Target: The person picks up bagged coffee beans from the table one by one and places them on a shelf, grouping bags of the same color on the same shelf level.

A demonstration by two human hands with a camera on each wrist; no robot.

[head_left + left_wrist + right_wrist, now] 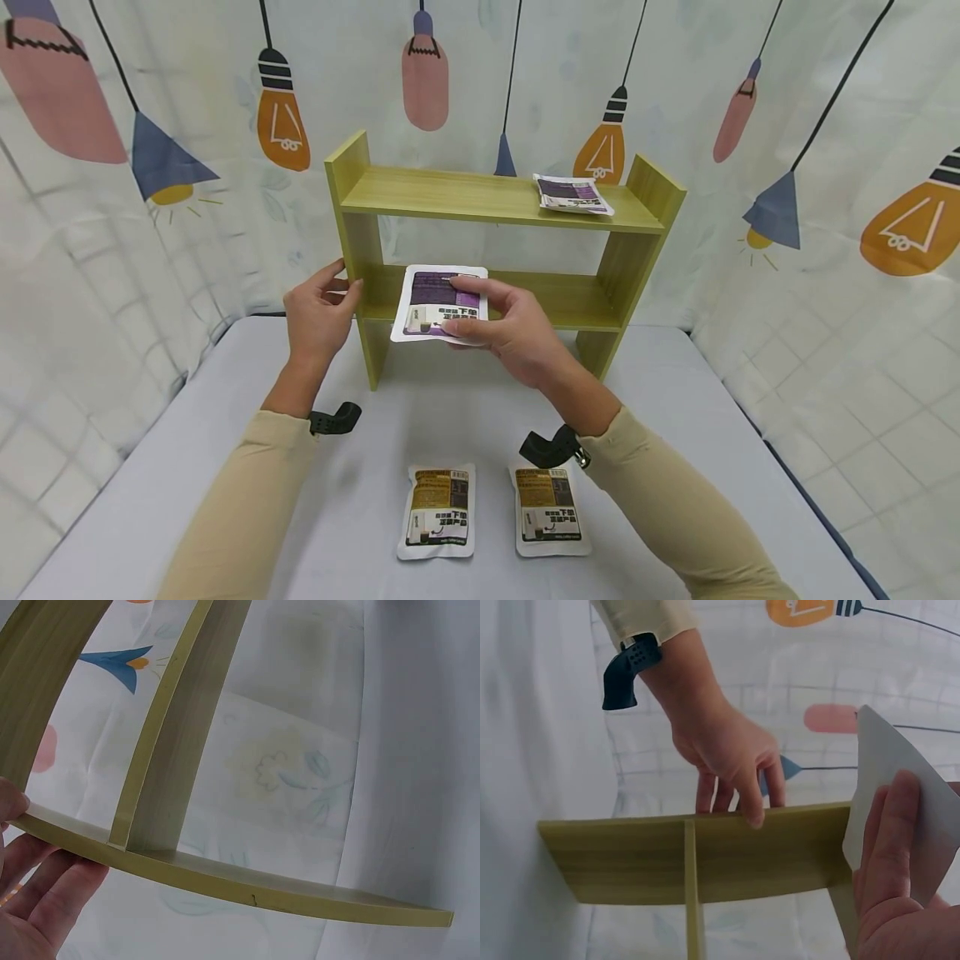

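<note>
A flat white pouch with a purple label is pinched between the thumb and fingers of my right hand, in front of the shelf's middle board. The right wrist view shows the pouch's plain back with fingers lying along it. My left hand grips the left side panel of the wooden shelf; in the left wrist view its thumb and fingers are on either side of the panel edge. Another purple-labelled pouch lies on the top board, near the right end.
Two white pouches with brown-and-gold labels, a left one and a right one, lie on the white-covered table between my forearms. A patterned curtain hangs behind the shelf. Both wrists wear a dark camera mount.
</note>
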